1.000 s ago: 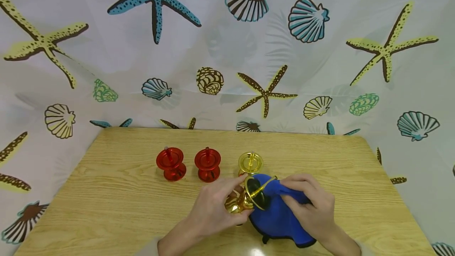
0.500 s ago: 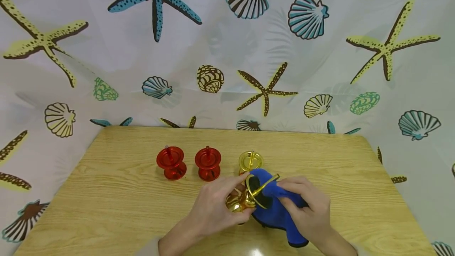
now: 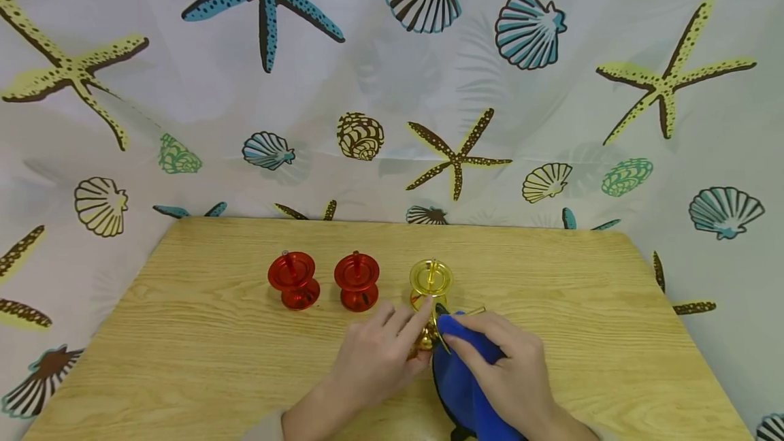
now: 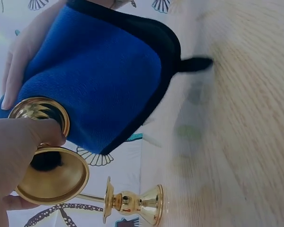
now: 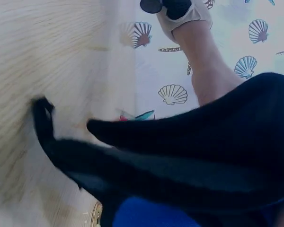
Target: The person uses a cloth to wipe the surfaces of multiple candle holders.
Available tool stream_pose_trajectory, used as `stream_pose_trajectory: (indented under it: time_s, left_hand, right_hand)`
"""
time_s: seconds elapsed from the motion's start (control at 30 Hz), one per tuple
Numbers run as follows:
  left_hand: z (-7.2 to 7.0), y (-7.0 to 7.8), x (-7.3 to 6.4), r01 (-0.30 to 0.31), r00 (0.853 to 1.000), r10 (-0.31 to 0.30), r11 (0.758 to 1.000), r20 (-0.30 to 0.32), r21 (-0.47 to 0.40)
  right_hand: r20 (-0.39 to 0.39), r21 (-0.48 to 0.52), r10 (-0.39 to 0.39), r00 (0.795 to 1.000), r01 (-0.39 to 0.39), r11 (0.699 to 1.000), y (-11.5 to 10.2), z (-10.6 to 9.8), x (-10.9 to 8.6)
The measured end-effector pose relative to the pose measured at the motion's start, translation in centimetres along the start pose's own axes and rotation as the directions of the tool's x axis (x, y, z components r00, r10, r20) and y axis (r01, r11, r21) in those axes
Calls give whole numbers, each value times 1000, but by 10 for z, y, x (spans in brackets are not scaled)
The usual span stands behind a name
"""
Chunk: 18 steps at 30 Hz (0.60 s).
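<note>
My left hand point(image 3: 380, 352) holds a shiny gold candlestick point(image 3: 425, 337) lying tilted above the table, its dish and pin toward the right. In the left wrist view the thumb presses on the waist of the candlestick point(image 4: 54, 177). From the right, my right hand point(image 3: 511, 366) pinches a blue cloth point(image 3: 456, 380) with black edging against the dish. The cloth hides much of the dish, and its lower part hangs down. In the right wrist view the dark folds of the cloth point(image 5: 151, 215) cover most of the hands' work.
Another gold candlestick point(image 3: 431, 278) stands upright just beyond the hands. Left of it are two red candlesticks, one nearer point(image 3: 357, 272) and one farther left point(image 3: 292, 272). Behind the wooden table point(image 3: 202, 359) hangs a shell-and-starfish patterned curtain point(image 3: 343, 73).
The held candlestick has turned, so its dish shows more edge-on. My left fingers now lie over its top. My right hand has moved left with the cloth, up to the rim.
</note>
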<state>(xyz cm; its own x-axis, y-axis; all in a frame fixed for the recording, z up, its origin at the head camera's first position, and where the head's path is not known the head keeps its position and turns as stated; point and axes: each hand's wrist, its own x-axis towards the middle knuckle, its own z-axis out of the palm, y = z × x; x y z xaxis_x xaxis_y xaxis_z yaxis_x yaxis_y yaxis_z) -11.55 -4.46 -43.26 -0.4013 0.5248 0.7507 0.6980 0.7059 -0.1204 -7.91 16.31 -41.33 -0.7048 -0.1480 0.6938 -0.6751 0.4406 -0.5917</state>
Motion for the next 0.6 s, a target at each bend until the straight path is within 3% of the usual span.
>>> stream_pose_trajectory:
  time_s: [0.13, 0.3, 0.47, 0.6]
  left_hand:
    - [1, 0, -1, 1, 1000, -1, 1000, 22, -8]
    - [-1, -3, -2, 86, 996, -77, 976, 49, -200]
    - [-5, -6, 0, 167, 985, -141, 914, 95, -370]
    - [-11, -7, 0, 277, 959, -208, 820, 191, -500]
  right_hand:
    - [22, -9, 8, 1000, -8, 1000, -3, 0, 4]
    - [85, -6, -58, 995, 58, 998, 0, -5, 3]
    - [119, 11, -177, 977, 177, 984, 13, -11, -1]
    - [107, 81, -306, 946, 299, 951, 30, -12, -3]
